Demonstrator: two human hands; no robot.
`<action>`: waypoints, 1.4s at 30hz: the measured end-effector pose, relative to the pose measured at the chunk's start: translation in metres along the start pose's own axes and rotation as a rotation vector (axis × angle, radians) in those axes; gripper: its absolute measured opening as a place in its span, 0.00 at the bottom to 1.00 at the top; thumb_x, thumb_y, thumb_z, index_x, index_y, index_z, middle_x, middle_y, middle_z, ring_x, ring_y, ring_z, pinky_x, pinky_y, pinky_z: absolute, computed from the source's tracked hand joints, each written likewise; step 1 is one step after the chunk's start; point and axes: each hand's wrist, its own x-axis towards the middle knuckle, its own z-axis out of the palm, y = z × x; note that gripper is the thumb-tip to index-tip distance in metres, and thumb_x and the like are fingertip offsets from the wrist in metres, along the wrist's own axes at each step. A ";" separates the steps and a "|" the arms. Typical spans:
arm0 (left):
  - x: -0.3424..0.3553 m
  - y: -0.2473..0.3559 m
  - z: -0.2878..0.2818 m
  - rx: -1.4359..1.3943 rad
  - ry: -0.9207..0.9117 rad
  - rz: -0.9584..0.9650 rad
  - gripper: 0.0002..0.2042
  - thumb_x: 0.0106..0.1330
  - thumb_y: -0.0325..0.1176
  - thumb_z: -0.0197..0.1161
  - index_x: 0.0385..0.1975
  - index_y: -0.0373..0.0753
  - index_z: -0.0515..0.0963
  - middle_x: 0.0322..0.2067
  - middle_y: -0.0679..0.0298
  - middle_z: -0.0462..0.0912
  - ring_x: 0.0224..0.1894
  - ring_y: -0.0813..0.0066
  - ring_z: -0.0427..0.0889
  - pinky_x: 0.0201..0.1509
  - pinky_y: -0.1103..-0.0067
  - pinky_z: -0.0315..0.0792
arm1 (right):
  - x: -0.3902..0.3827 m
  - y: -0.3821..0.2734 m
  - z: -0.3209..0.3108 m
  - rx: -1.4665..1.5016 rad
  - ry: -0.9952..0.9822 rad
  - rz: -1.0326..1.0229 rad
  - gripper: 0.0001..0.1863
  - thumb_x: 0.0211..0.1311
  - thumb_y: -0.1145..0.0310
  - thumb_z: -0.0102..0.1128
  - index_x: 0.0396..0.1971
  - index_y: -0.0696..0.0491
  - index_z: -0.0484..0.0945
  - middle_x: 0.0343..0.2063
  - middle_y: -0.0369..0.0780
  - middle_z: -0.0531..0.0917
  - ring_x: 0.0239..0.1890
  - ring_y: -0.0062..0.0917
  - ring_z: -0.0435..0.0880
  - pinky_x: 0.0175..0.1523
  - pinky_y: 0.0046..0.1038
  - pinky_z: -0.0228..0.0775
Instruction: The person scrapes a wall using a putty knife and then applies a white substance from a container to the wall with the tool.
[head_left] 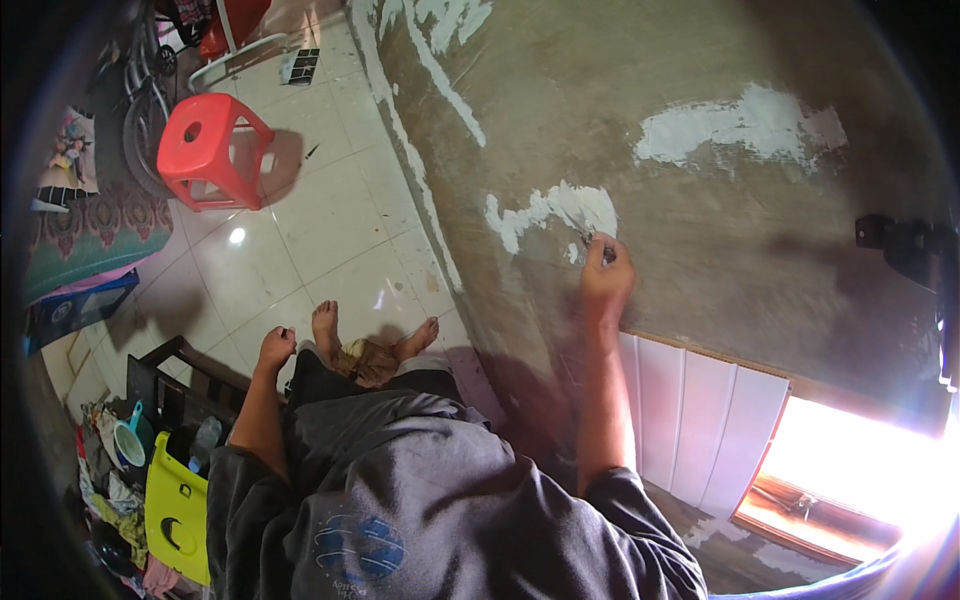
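Note:
My right hand (pixel 608 272) is closed on a metal putty knife (pixel 582 225), its blade against a patch of white filler (pixel 598 206) on the grey-brown wall (pixel 700 250). More white filler streaks (pixel 745 130) run across the wall above and beside it. My left hand (pixel 277 348) hangs beside my left leg with its fingers curled round a small dark thing that I cannot make out. My bare feet stand on the tiled floor (pixel 330 200) at the foot of the wall.
A red plastic stool (pixel 200 145), a bicycle (pixel 142 110) and a patterned green padded item (pixel 95 240) stand at the left. A yellow plastic piece (pixel 172 510), black rack (pixel 160 380) and clutter lie lower left. White panels (pixel 690 420) border a bright opening at lower right.

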 end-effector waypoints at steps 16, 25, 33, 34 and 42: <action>-0.030 -0.029 -0.011 -0.023 0.048 -0.069 0.19 0.70 0.42 0.53 0.32 0.28 0.75 0.25 0.54 0.82 0.23 0.66 0.83 0.32 0.72 0.77 | -0.008 -0.012 -0.018 -0.048 -0.105 0.031 0.12 0.62 0.66 0.56 0.35 0.59 0.82 0.33 0.49 0.84 0.38 0.40 0.84 0.43 0.34 0.73; -0.018 -0.020 -0.009 -0.108 0.041 -0.032 0.19 0.69 0.43 0.53 0.33 0.28 0.75 0.25 0.54 0.83 0.24 0.66 0.83 0.33 0.73 0.76 | -0.017 0.024 0.020 -0.050 -0.051 -0.053 0.11 0.63 0.66 0.57 0.35 0.58 0.81 0.33 0.49 0.84 0.38 0.40 0.83 0.43 0.34 0.73; -0.022 -0.012 -0.013 -0.109 0.046 -0.064 0.19 0.69 0.44 0.53 0.33 0.28 0.75 0.25 0.54 0.82 0.24 0.66 0.83 0.32 0.73 0.76 | -0.011 0.036 0.059 -0.070 -0.081 -0.011 0.12 0.64 0.64 0.56 0.35 0.58 0.81 0.36 0.49 0.83 0.41 0.43 0.81 0.47 0.37 0.71; -0.023 -0.008 -0.015 -0.102 0.040 -0.065 0.19 0.69 0.44 0.53 0.33 0.28 0.75 0.25 0.54 0.82 0.24 0.66 0.83 0.32 0.73 0.76 | -0.009 0.043 0.066 -0.092 -0.068 -0.044 0.12 0.64 0.64 0.56 0.35 0.58 0.81 0.35 0.49 0.83 0.41 0.43 0.81 0.47 0.38 0.71; -0.030 -0.017 -0.021 -0.099 0.057 -0.093 0.18 0.70 0.42 0.53 0.34 0.28 0.75 0.25 0.54 0.82 0.24 0.67 0.83 0.32 0.73 0.77 | -0.019 0.036 0.045 -0.017 -0.033 -0.159 0.11 0.62 0.64 0.57 0.35 0.57 0.81 0.32 0.49 0.83 0.37 0.43 0.82 0.43 0.38 0.73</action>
